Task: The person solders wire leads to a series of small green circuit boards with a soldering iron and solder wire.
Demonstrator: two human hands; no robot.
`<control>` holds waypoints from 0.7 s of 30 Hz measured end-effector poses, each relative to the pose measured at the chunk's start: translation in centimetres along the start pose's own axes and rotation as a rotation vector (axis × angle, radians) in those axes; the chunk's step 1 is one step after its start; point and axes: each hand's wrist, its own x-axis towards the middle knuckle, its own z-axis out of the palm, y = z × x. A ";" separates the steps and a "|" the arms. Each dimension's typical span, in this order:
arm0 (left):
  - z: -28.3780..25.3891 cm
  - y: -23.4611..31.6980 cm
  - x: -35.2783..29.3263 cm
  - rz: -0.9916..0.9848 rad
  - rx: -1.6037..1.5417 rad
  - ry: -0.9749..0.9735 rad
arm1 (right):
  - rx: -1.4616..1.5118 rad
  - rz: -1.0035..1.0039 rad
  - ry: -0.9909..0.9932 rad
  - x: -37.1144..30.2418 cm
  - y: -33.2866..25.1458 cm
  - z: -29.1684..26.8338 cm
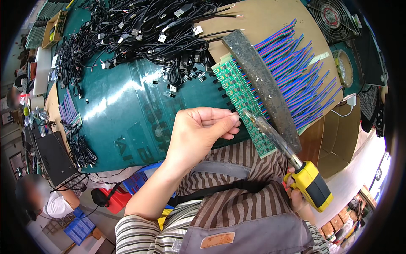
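My left hand (198, 131) is closed in a pinch at the left edge of a green circuit board panel (241, 89). Whatever lies between its thumb and forefinger is too small to make out. My right hand (297, 198) grips a yellow and black soldering gun (312, 186), whose tip points up and left and reaches the panel beside my left fingertips. A dark, heavy metal bar (264, 80) lies across the panel. Rows of blue, red, green and black wires (296, 76) fan out to the right of the bar.
Black USB cables (139, 29) heap over the far left of the green mat (122, 101). Small black parts (194, 75) lie below them. A brown board (262, 12) sits beneath the wires. At right are a fan (332, 19), tape roll (344, 67) and cardboard box (338, 135). Another person (59, 205) sits lower left.
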 end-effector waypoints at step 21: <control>1.4 -0.3 -0.6 0.033 0.006 0.127 | -0.044 -0.352 -0.140 3.6 -2.0 0.1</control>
